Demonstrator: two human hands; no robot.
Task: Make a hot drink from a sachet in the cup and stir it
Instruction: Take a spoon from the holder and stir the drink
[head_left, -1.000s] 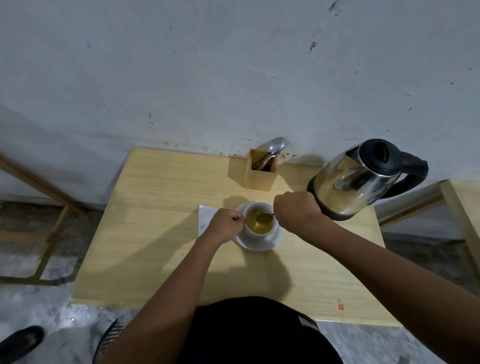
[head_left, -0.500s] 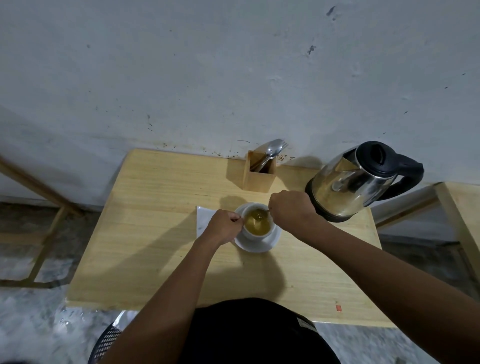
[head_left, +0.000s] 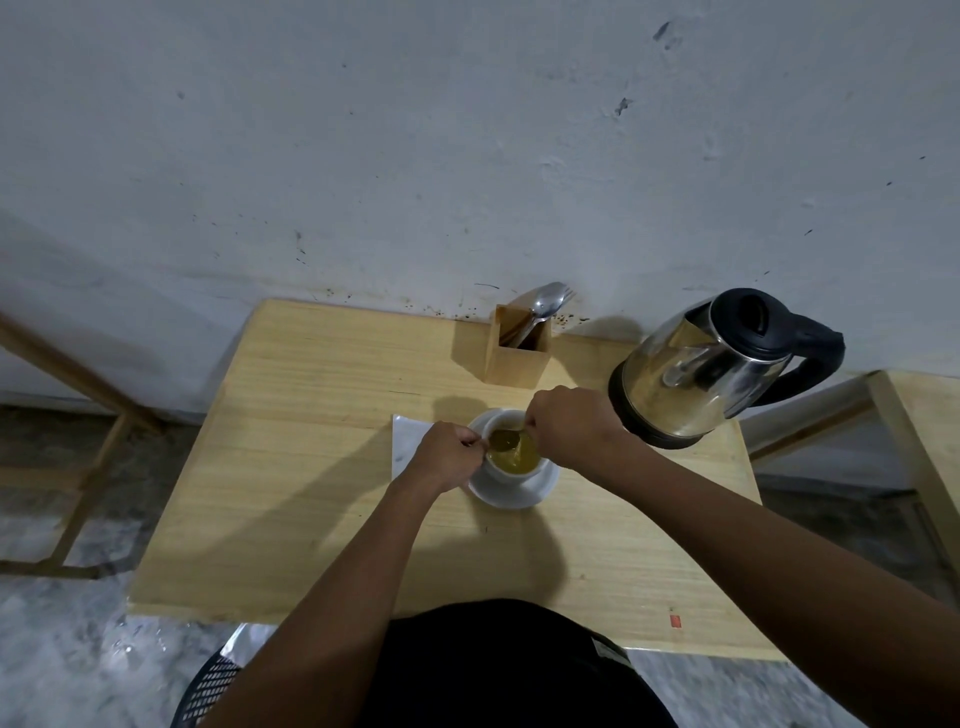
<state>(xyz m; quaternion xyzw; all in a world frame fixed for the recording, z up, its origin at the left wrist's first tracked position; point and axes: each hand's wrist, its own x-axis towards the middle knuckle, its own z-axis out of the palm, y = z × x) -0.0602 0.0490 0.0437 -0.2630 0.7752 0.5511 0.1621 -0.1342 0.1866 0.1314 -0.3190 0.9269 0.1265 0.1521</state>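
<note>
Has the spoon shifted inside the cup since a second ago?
Yes. The spoon bowl has swung from the kettle side of the cup toward the left hand.

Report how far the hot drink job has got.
Done: the white ceramic cup on its white saucer already holds yellowish liquid, and the steel electric kettle with black lid stands upright on the wooden table. In hand: the right hand holds a small spoon in the cup while the left hand steadies it. Left: finish stirring and take out the spoon.
</note>
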